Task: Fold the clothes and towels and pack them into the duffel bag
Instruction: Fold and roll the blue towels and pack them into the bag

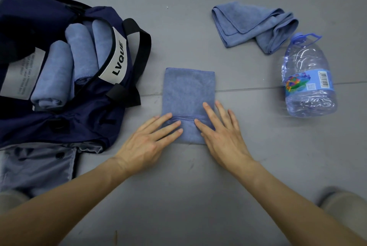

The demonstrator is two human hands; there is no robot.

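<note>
A blue towel (188, 91) folded into a narrow strip lies on the grey floor in front of me, its near end turned over once. My left hand (151, 140) and my right hand (220, 132) press flat on that turned end, fingers straight. To the left the navy duffel bag (59, 126) lies open, with three rolled blue towels (79, 55) side by side inside it. Another blue towel (256, 27) lies crumpled at the back right.
A large clear plastic water bottle (307, 79) lies on its side to the right of the strip. A grey-blue garment with dark buttons (39, 166) sticks out from under the bag. Black bag handles (137, 51) lie between bag and towel.
</note>
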